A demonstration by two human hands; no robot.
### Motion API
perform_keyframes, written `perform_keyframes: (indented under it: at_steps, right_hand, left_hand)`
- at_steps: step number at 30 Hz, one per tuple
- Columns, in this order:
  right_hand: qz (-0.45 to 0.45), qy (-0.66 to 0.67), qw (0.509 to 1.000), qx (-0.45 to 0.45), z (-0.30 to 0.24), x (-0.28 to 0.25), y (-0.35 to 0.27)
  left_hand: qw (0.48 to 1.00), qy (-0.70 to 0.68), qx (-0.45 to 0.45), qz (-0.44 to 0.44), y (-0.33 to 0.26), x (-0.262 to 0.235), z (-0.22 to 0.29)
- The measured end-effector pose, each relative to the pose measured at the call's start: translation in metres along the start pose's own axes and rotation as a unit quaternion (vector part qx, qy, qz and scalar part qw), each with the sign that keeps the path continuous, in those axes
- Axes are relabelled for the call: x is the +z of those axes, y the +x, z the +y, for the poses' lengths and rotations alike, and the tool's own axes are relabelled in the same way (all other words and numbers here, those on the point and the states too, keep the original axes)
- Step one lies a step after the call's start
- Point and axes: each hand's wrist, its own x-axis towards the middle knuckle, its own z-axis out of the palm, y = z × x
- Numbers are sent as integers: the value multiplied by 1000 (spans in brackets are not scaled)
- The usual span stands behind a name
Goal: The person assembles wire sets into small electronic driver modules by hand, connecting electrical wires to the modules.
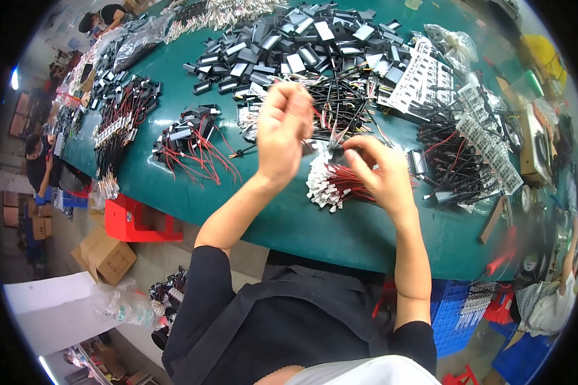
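My left hand point(282, 128) is raised above the green table point(289, 218), fingers curled around a small black part with thin wires, mostly hidden by the hand. My right hand point(377, 170) rests on a bundle of red wires with white connectors point(331, 183) and pinches a wire at its top end. Behind both hands lies a tangle of black and red leads point(343, 106).
A heap of small black-and-silver modules point(289, 45) fills the far middle. Finished black parts with red wires point(192, 144) lie at left, more at far left point(125, 112). White label strips point(430, 77) and wired parts point(459, 167) sit at right. Red crate point(138, 221) and cardboard box point(106, 256) below.
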Motion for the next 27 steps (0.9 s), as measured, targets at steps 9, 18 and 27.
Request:
perform_keyframes:
  at_steps: [9, 18, 27]
  right_hand:
    - [46, -33, 996, -75, 7, 2, 5]
    - [79, 20, 995, -53, -5, 27, 0]
    - [110, 8, 990, -94, -6, 17, -2]
  left_hand:
    - [992, -32, -120, -2, 12, -18, 10]
    - [974, -49, -209, -76, -5, -3, -7]
    - [983, -48, -98, -150, -4, -1, 0]
